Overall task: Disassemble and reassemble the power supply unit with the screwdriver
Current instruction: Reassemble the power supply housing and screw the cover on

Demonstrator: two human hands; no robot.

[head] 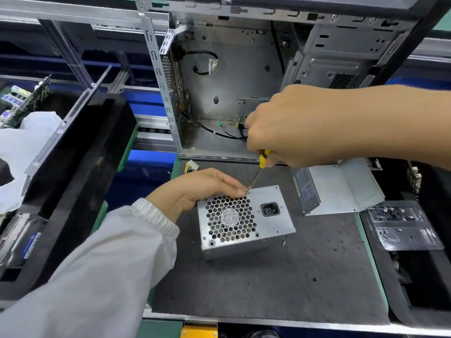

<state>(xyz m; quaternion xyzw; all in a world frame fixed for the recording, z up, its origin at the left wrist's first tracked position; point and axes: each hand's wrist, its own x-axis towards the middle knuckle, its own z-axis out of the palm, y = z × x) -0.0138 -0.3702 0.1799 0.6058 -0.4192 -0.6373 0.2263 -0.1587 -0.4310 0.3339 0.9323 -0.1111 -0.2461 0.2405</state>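
power supply unit [246,220] is stood on the grey bench mat [280,284], fan grille up | left hand [197,189] is curled over its far-left corner, fingers pinched at a screw | screwdriver [260,167] is gripped by right hand [290,128], handle mostly hidden | removed cover [341,189] label unreadable | tray [402,223] of bagged small parts at right, contents indistinct

Only one view here, from my head, aimed forward and down, close over the grey mat [292,276] filling the lower centre; open computer case [231,76] across the top.
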